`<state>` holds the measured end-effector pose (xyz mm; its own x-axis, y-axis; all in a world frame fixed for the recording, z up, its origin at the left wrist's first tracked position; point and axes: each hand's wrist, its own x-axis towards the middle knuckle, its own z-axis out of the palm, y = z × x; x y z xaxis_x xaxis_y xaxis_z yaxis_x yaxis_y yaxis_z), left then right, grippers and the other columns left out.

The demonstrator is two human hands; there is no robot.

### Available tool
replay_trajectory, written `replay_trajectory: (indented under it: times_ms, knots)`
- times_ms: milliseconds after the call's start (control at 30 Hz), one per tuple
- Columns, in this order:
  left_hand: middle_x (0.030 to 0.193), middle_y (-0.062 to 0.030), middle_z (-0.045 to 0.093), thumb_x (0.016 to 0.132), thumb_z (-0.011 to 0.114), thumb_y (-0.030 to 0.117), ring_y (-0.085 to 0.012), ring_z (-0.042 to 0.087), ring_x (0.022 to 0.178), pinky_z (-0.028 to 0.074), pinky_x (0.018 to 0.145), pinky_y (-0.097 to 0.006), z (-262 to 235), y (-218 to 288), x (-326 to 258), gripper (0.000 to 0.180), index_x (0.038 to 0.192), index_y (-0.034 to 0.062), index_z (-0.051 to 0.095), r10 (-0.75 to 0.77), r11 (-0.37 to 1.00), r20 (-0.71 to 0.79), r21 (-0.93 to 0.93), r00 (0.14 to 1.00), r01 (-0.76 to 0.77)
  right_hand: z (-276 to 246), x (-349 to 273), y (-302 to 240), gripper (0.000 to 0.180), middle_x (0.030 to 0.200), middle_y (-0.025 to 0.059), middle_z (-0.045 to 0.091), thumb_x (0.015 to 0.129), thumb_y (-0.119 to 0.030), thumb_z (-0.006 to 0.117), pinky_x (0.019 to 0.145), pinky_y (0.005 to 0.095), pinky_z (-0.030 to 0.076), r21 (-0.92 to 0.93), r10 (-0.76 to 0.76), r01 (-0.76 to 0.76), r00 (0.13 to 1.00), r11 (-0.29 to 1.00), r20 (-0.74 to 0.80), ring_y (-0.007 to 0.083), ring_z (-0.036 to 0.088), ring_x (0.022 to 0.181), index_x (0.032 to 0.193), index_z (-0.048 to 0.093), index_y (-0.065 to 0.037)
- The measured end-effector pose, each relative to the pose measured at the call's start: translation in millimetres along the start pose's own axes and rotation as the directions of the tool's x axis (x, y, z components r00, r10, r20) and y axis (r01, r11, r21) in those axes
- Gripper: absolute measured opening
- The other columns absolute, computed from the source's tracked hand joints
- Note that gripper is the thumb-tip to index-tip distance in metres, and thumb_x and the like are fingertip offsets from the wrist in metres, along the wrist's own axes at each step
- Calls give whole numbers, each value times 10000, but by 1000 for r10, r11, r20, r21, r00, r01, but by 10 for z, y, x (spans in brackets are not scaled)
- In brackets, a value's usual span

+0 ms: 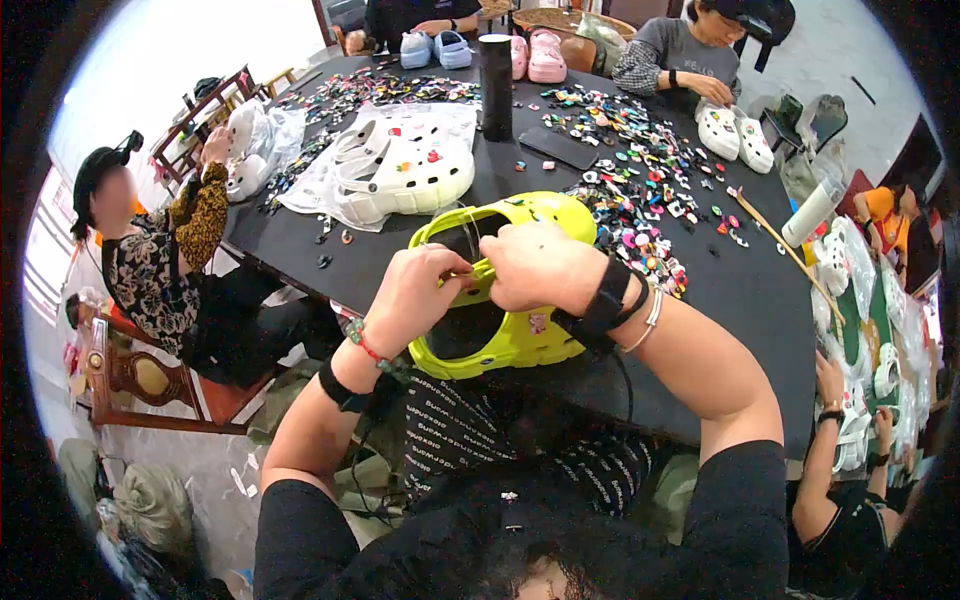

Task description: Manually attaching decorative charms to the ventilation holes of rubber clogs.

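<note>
A lime-yellow foam clog [510, 335] lies at the near edge of a black table [740, 290], toe pointing away from me. My left hand [415, 295] pinches its heel strap from the left. My right hand [545, 265] grips the same strap from the right, fingers curled over it. Both wrists wear dark bands; the left one also has a beaded bracelet. A small charm sits on the clog's near side wall.
White clogs [405, 170] rest on clear plastic bags at mid-table. Many small colourful charms [640, 190] are scattered to the right and far side. A black cylinder [495, 85] stands behind. Other people sit around the table; a wooden chair [140, 375] stands left.
</note>
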<state>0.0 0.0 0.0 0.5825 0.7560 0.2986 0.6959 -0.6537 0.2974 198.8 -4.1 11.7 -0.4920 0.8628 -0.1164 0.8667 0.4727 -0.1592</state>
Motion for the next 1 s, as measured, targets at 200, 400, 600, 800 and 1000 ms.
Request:
replay_trajectory:
  times_ms: [200, 400, 600, 800, 1000]
  knots:
    - [1017, -117, 715, 814, 702, 24, -248, 685, 929, 535, 824, -321, -236, -61, -320, 155, 968, 31, 721, 58, 995, -448, -50, 892, -90, -9, 93, -107, 149, 802, 165, 707, 720, -148, 679, 683, 417, 572, -155, -111, 83, 977, 984, -183, 314, 705, 763, 773, 721, -15]
    - [1095, -120, 682, 839, 646, -15, -267, 659, 1001, 512, 873, -342, -168, -363, -495, 223, 1051, 33, 696, -108, 982, -638, -188, 762, -19, -30, -111, 59, 83, 765, 164, 660, 738, -63, 599, 718, 416, 544, -247, -360, 278, 839, 928, -409, 327, 667, 765, 746, 657, -6]
    - [1176, -138, 647, 843, 616, -2, -320, 609, 1088, 467, 961, -378, 120, -524, -567, 249, 1080, 34, 680, -197, 976, -563, -192, 803, 106, -456, -1130, 381, 97, 842, 134, 626, 716, -57, 615, 756, 420, 521, -175, -201, 132, 860, 976, -469, 336, 634, 853, 811, 614, -35]
    - [1205, -151, 621, 851, 626, -16, -318, 581, 1124, 462, 960, -386, 398, -503, -432, 208, 1044, 32, 689, -111, 992, -530, -106, 841, 64, -441, -2127, 1124, 142, 860, 137, 658, 738, -91, 678, 743, 424, 527, -261, 108, -248, 885, 933, -453, 326, 650, 843, 876, 671, -56]
    - [1218, -173, 606, 843, 630, -3, -346, 551, 1160, 435, 994, -411, 847, -636, -221, 211, 1045, 28, 685, -58, 998, -468, -45, 882, 42, 23, -2913, 2309, 157, 864, 200, 687, 710, -67, 618, 724, 458, 558, -221, 680, -751, 659, 623, -322, 374, 680, 820, 832, 715, -42]
